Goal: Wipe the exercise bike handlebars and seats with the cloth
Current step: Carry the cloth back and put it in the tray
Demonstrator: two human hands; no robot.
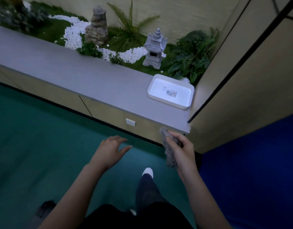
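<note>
While no bike showed, right hand (pixel 181 148) gripped the crumpled grey fuzzy cloth (pixel 169 156), left hand (pixel 112 148) beside it spread loose, holding nothing; guess wiping hadn't started, next needed reaching the handlebars

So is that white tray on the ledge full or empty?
Nearly empty: the white tray on the grey ledge shows its bare bottom, with only a small label inside.

Two bare hands, a left hand (pixel 110 149) and a right hand (pixel 180 146). One grey fuzzy cloth (pixel 169 156), gripped in the right. Beyond them are one white rectangular plastic tray (pixel 159 89), one white wall plate (pixel 130 122), and two grey stone ornaments: a pagoda lantern (pixel 155 48) and a rock tower (pixel 97 28).
</note>
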